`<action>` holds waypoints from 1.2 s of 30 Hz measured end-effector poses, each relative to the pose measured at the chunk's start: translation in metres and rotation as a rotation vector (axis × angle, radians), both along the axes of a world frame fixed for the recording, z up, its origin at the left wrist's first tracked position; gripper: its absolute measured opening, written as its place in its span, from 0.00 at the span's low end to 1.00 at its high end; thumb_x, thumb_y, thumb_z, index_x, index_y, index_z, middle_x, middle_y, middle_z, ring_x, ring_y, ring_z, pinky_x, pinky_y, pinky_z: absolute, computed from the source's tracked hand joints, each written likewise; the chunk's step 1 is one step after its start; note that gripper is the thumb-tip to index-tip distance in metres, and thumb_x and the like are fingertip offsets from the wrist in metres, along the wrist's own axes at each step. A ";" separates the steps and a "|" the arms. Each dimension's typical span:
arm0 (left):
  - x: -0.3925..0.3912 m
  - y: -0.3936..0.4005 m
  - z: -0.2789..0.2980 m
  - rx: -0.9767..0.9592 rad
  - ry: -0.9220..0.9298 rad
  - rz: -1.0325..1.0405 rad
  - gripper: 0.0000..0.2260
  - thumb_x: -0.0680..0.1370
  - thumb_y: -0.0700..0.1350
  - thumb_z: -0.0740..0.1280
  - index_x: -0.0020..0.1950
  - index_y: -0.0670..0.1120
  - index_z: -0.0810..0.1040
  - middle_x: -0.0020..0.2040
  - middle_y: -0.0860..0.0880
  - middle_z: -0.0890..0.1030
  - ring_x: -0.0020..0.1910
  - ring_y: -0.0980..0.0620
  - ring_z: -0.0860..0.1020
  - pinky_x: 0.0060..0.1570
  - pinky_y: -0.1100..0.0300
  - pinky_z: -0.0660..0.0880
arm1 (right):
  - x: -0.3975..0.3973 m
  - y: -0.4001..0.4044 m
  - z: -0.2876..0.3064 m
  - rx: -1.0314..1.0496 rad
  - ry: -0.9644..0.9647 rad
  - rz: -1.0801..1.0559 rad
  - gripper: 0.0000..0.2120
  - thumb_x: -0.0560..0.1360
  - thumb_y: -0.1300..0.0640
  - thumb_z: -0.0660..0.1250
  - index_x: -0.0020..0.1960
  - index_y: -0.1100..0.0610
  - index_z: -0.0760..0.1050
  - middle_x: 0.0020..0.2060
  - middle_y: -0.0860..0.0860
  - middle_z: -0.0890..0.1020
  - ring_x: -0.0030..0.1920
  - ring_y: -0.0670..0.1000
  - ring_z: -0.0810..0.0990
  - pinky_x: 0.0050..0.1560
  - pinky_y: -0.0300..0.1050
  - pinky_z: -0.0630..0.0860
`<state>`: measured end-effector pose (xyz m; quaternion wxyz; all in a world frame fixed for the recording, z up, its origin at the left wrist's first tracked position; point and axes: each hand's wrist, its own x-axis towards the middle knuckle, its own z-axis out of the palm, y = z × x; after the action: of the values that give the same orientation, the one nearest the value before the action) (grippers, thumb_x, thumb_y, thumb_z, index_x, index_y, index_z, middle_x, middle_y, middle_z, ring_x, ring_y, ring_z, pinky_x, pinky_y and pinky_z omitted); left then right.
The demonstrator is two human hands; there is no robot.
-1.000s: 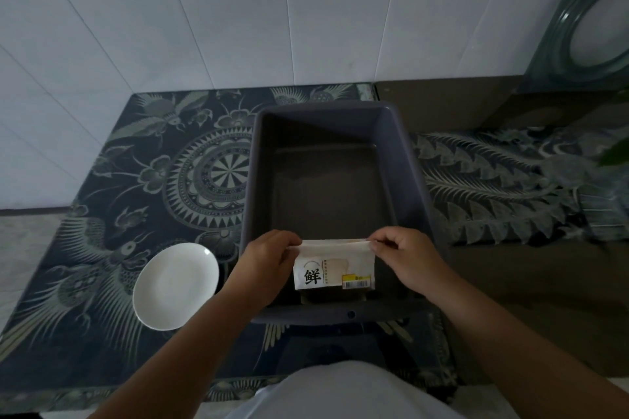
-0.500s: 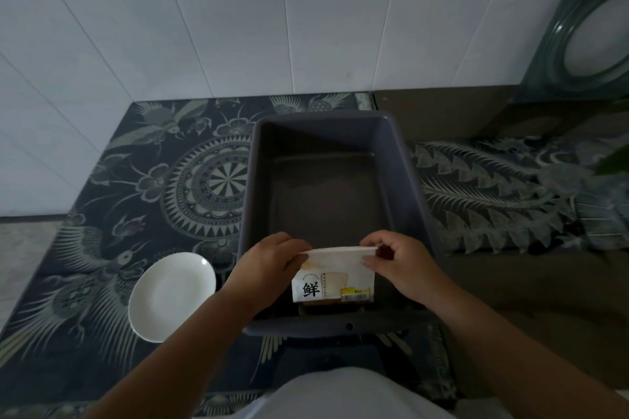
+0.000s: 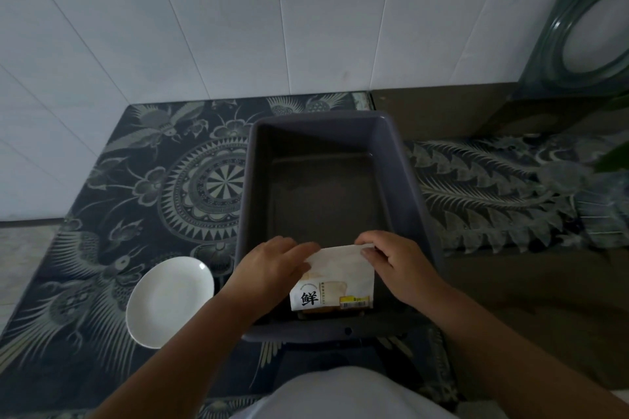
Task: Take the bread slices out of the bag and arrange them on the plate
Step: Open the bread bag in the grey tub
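A white bread bag (image 3: 335, 277) with a black character and a yellow label stands upright at the near end of a grey plastic tub (image 3: 408, 173). My left hand (image 3: 269, 267) grips the bag's top left corner and my right hand (image 3: 398, 264) pinches its top right corner. The bag's top edge is folded toward me. Brown bread shows through the bag's bottom. An empty white plate (image 3: 170, 299) lies on the patterned cloth to the left of the tub.
The tub sits on a dark patterned cloth (image 3: 153, 187) over a low surface against a white tiled wall. A dark green round-framed object (image 3: 585, 27) leans at the back right. A brown bare surface (image 3: 527, 299) lies to the right.
Both hands have drawn closer together on the bag's top, and the top edge has bent over toward me. The bag stays at the tub's near end.
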<state>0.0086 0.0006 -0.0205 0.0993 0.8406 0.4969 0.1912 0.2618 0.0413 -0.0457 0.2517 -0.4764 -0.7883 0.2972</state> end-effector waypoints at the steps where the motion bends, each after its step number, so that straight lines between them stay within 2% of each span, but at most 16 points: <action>1: 0.000 0.001 0.000 0.016 0.002 -0.010 0.16 0.75 0.39 0.72 0.62 0.44 0.78 0.44 0.45 0.82 0.40 0.47 0.79 0.35 0.54 0.78 | 0.000 0.000 0.000 -0.003 0.003 -0.004 0.09 0.79 0.58 0.67 0.58 0.52 0.79 0.49 0.44 0.82 0.50 0.40 0.79 0.47 0.30 0.75; 5: -0.001 0.000 0.002 0.005 -0.036 0.005 0.15 0.75 0.39 0.72 0.62 0.44 0.79 0.43 0.45 0.82 0.40 0.47 0.80 0.35 0.54 0.78 | 0.001 0.000 0.002 -0.023 0.001 0.005 0.12 0.75 0.58 0.73 0.58 0.53 0.80 0.47 0.42 0.80 0.48 0.34 0.78 0.48 0.27 0.74; 7: -0.001 0.000 0.002 -0.042 -0.084 0.028 0.11 0.78 0.41 0.68 0.60 0.45 0.80 0.45 0.46 0.82 0.42 0.48 0.79 0.38 0.53 0.78 | 0.003 0.001 0.004 0.003 -0.001 0.011 0.10 0.74 0.59 0.73 0.55 0.55 0.82 0.45 0.41 0.80 0.46 0.33 0.78 0.47 0.27 0.74; 9: -0.002 0.001 0.004 -0.114 -0.153 0.052 0.07 0.80 0.42 0.64 0.54 0.45 0.81 0.44 0.49 0.81 0.42 0.51 0.79 0.41 0.53 0.79 | 0.003 0.001 0.007 0.040 -0.011 0.027 0.05 0.75 0.59 0.72 0.52 0.55 0.83 0.42 0.41 0.79 0.44 0.35 0.78 0.44 0.28 0.73; 12: -0.002 0.006 0.007 -0.181 -0.227 0.083 0.06 0.80 0.40 0.65 0.47 0.44 0.81 0.42 0.50 0.80 0.40 0.53 0.78 0.41 0.56 0.77 | 0.003 0.003 0.010 0.037 0.019 0.030 0.02 0.75 0.61 0.72 0.47 0.56 0.83 0.39 0.39 0.77 0.42 0.37 0.78 0.42 0.28 0.71; 17: -0.008 0.012 0.014 -0.304 -0.279 0.082 0.05 0.79 0.41 0.67 0.47 0.46 0.82 0.41 0.52 0.81 0.41 0.58 0.78 0.40 0.67 0.74 | 0.007 0.009 0.019 -0.113 0.055 0.063 0.04 0.76 0.57 0.71 0.44 0.50 0.82 0.37 0.44 0.83 0.42 0.42 0.81 0.39 0.30 0.73; 20: -0.010 0.015 0.019 -0.403 -0.290 0.066 0.06 0.80 0.43 0.66 0.46 0.49 0.82 0.39 0.54 0.80 0.40 0.58 0.79 0.39 0.66 0.76 | 0.010 0.014 0.027 -0.170 0.048 0.088 0.05 0.77 0.55 0.70 0.42 0.48 0.82 0.37 0.44 0.83 0.40 0.42 0.81 0.38 0.32 0.74; 22: -0.011 0.020 0.022 -0.502 -0.282 0.092 0.07 0.80 0.46 0.66 0.44 0.54 0.81 0.38 0.53 0.81 0.39 0.57 0.79 0.39 0.62 0.78 | 0.011 0.018 0.031 -0.190 0.040 0.098 0.07 0.77 0.54 0.69 0.41 0.44 0.81 0.40 0.42 0.83 0.41 0.42 0.82 0.39 0.33 0.75; 25: -0.016 0.027 0.026 -0.594 -0.297 0.122 0.09 0.80 0.47 0.65 0.41 0.58 0.80 0.38 0.54 0.82 0.38 0.58 0.80 0.39 0.64 0.78 | 0.009 0.022 0.035 -0.217 0.056 0.102 0.09 0.77 0.53 0.69 0.40 0.41 0.79 0.42 0.40 0.83 0.42 0.42 0.82 0.40 0.31 0.75; 28: -0.015 0.033 0.026 -0.519 -0.249 0.162 0.09 0.80 0.47 0.65 0.41 0.58 0.79 0.37 0.54 0.81 0.38 0.60 0.79 0.37 0.68 0.74 | 0.004 0.025 0.034 -0.204 0.063 0.091 0.09 0.78 0.53 0.69 0.40 0.41 0.79 0.42 0.40 0.83 0.42 0.41 0.81 0.40 0.31 0.75; 32: -0.003 0.040 0.027 -0.345 -0.181 0.158 0.07 0.80 0.45 0.64 0.43 0.53 0.79 0.36 0.57 0.78 0.37 0.62 0.76 0.35 0.67 0.70 | 0.002 0.032 0.030 -0.155 0.035 0.040 0.06 0.77 0.54 0.69 0.43 0.46 0.82 0.38 0.45 0.84 0.41 0.42 0.82 0.39 0.36 0.76; 36: 0.001 0.050 0.030 -0.333 -0.163 0.135 0.07 0.81 0.46 0.63 0.46 0.52 0.80 0.36 0.58 0.77 0.37 0.61 0.76 0.35 0.66 0.70 | 0.004 0.042 0.037 -0.108 0.014 0.022 0.06 0.78 0.54 0.69 0.46 0.43 0.80 0.37 0.39 0.83 0.43 0.37 0.81 0.41 0.27 0.74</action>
<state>0.0099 0.0505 0.0097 0.2638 0.7590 0.5673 0.1802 0.2655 0.0828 -0.0091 0.2280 -0.4783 -0.7746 0.3453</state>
